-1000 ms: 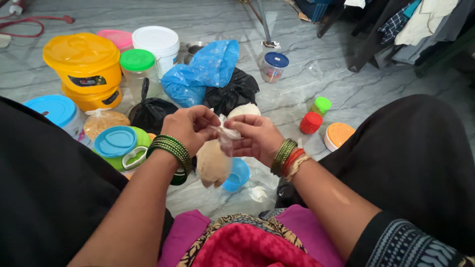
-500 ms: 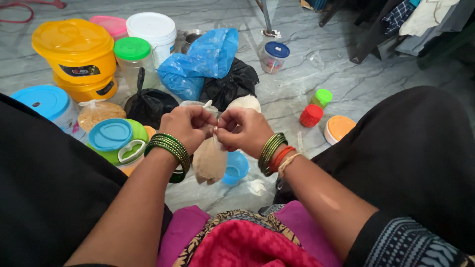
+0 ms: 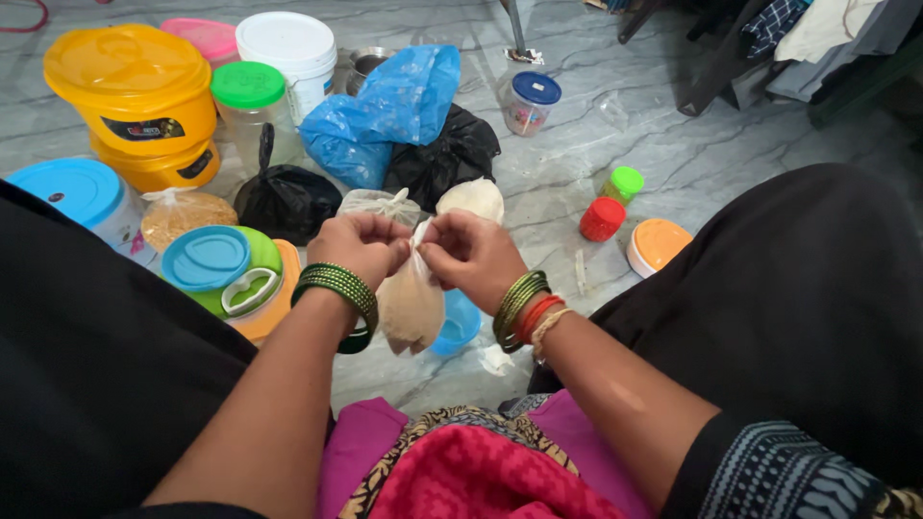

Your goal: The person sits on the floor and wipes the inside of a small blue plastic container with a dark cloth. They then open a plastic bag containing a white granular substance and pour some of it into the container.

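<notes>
Hands are meeting at the centre of the frame: the left hand [image 3: 361, 245] and the right hand [image 3: 469, 254] are both pinching shut the neck of a small clear bag of pale powder [image 3: 411, 306], which is hanging above a blue bowl [image 3: 460, 325] on the grey floor [image 3: 577, 173].

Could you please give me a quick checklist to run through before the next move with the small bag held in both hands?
1. Left hand pinches the neck of the small clear bag: ok.
2. Right hand pinches the same neck: ok.
3. Bag hangs free above the floor, pale powder inside, no spill seen: ok.
4. Neck fully knotted: cannot tell, fingers hide it.
5. Blue cup sits just beside and behind the bag: ok.
6. Marble floor beyond the hands is crowded with bags and tubs: not ok.
</notes>
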